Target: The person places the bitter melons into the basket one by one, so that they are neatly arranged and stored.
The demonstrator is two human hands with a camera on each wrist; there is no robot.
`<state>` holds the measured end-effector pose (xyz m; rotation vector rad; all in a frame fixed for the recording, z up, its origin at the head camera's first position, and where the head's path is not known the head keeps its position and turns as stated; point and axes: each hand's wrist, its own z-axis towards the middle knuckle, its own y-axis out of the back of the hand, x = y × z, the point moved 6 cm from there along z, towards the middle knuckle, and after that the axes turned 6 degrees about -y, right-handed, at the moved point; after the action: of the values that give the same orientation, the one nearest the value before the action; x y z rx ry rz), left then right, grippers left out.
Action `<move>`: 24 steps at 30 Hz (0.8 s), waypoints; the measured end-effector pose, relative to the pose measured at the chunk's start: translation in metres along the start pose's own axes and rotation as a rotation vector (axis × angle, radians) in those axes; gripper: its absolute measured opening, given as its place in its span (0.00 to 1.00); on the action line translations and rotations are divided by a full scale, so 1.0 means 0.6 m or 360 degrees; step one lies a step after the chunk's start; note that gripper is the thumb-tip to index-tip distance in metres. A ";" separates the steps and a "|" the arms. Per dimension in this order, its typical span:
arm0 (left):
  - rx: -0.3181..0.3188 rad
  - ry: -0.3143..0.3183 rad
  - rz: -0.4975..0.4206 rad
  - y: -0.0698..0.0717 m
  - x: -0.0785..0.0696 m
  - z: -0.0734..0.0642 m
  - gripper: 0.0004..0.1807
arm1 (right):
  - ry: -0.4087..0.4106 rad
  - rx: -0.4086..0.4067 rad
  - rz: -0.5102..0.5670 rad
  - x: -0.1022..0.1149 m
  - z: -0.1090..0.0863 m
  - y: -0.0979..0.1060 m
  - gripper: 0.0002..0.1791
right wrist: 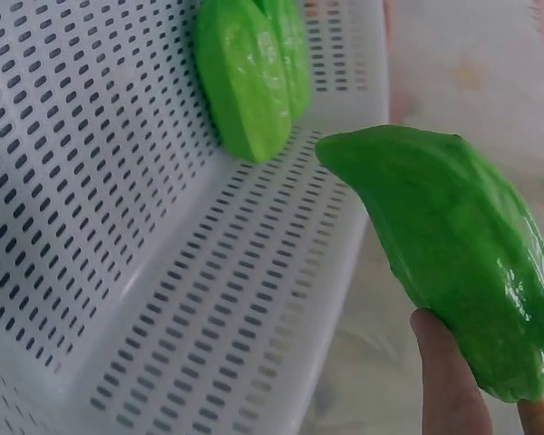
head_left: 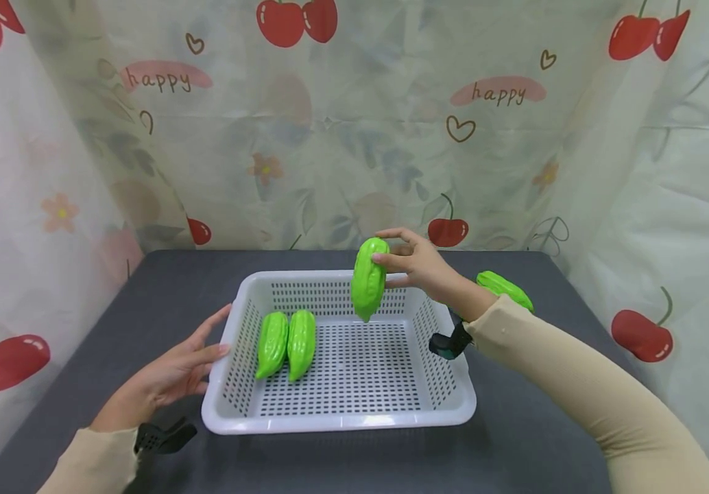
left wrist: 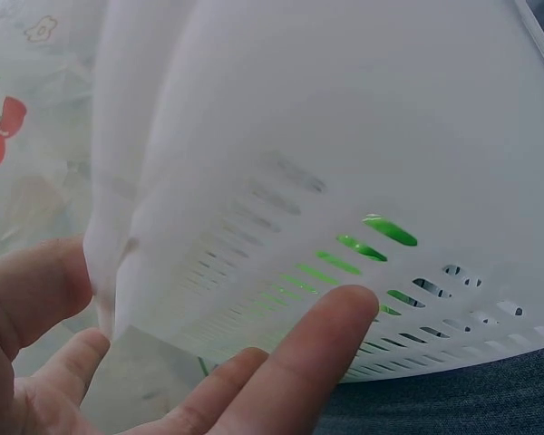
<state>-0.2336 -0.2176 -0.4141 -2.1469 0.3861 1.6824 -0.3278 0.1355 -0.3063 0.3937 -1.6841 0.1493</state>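
Note:
My right hand pinches a green bitter melon at its upper end, thumb on one side and fingers on the other. The melon hangs tip down over the far right part of a white plastic basket. In the right wrist view this bitter melon is beside the basket's wall. Two more bitter melons, one on the left and one on the right, lie side by side inside. At the basket's left side is my left hand, its fingers extended against the rim and perforated outer wall.
Another bitter melon lies on the dark table to the right, partly behind my right forearm. A patterned curtain with cherries and "happy" lettering surrounds the table at the back and sides. Each wrist wears a black camera band.

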 end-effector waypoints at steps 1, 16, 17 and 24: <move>0.0001 -0.0001 0.0002 0.000 0.000 0.000 0.43 | -0.0014 0.0013 -0.0005 -0.003 0.005 -0.007 0.28; 0.0001 -0.0011 -0.0001 -0.002 0.000 0.000 0.44 | -0.0258 0.0116 -0.0121 -0.090 0.051 -0.103 0.26; -0.0002 -0.0010 -0.0002 -0.002 0.000 -0.001 0.44 | -0.0273 0.0112 -0.0134 -0.096 0.054 -0.108 0.26; -0.0017 -0.0020 0.0000 -0.002 0.000 -0.002 0.44 | -0.0335 0.0103 -0.0188 -0.125 0.066 -0.130 0.25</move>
<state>-0.2318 -0.2171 -0.4134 -2.1429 0.3747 1.7006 -0.3303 0.0631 -0.3956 0.5725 -1.8604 0.0773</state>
